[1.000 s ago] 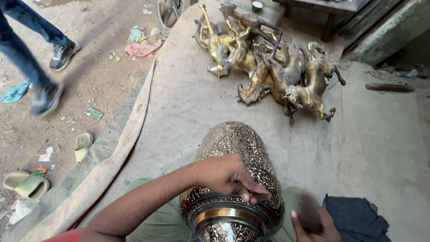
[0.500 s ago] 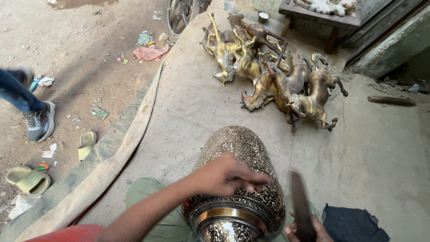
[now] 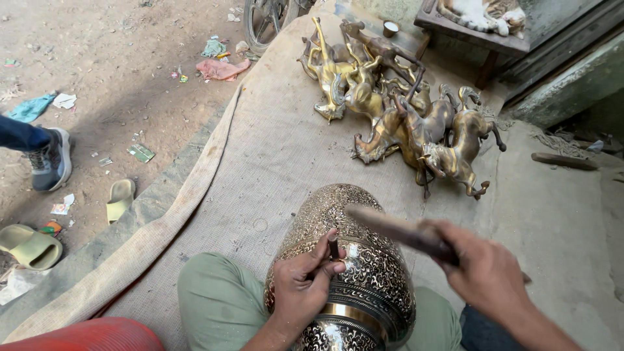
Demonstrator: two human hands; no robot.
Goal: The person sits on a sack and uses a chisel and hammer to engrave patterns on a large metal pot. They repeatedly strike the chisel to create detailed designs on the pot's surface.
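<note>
My left hand (image 3: 300, 286) pinches a thin dark metal punch (image 3: 333, 247) on the big carved brass vase (image 3: 348, 260) in my lap. My right hand (image 3: 484, 276), at 3 o'clock, grips a wooden stick hammer (image 3: 396, 227), which has swung down closer to the punch.

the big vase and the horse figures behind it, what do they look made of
The vase looks like brass: a polished gold band and engraved scrollwork over dark ground. The horse figures look like cast brass or bronze: dull yellow-brown shine, unpolished. The cloth under them looks like coarse burlap.
</note>
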